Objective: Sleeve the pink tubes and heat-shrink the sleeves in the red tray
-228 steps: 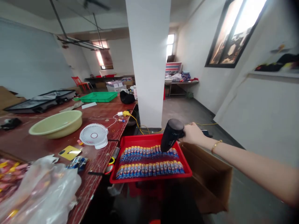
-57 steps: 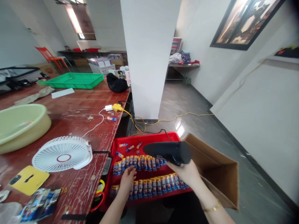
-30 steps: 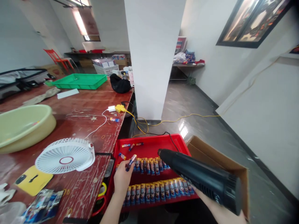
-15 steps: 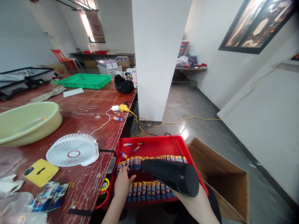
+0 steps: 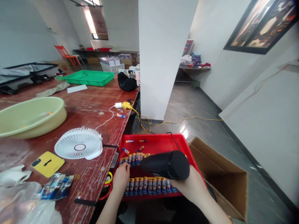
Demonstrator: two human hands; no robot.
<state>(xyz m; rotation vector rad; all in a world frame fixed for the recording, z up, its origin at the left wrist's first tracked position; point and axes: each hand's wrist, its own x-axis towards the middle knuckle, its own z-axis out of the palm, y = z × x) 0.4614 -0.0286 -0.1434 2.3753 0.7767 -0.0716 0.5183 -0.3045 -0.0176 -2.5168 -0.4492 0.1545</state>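
My right hand (image 5: 190,183) grips a black hair dryer (image 5: 165,166), its nozzle aimed left over a red tray (image 5: 161,141). In the tray stand two rows of small blue cylinders with orange tops that look like batteries; the near row (image 5: 149,185) is plain to see, while the dryer hides much of the far row (image 5: 135,158). At the far row's left end is my left hand (image 5: 121,175), fingers bent and drawn together; what they hold, if anything, is hidden. Several loose battery-like cylinders (image 5: 140,149) lie at the tray's back left.
Left of the tray is a red table (image 5: 93,124) with a white fan (image 5: 79,146), yellow phone (image 5: 48,164), pale green basin (image 5: 35,124) and green tray (image 5: 90,81). An open cardboard box (image 5: 224,183) stands right. A yellow cord (image 5: 182,120) crosses the floor.
The hair dryer has swung a little left and up in my right hand. My left hand's thumb, spread before, has come in against its fingers. The whole view has shifted slightly.
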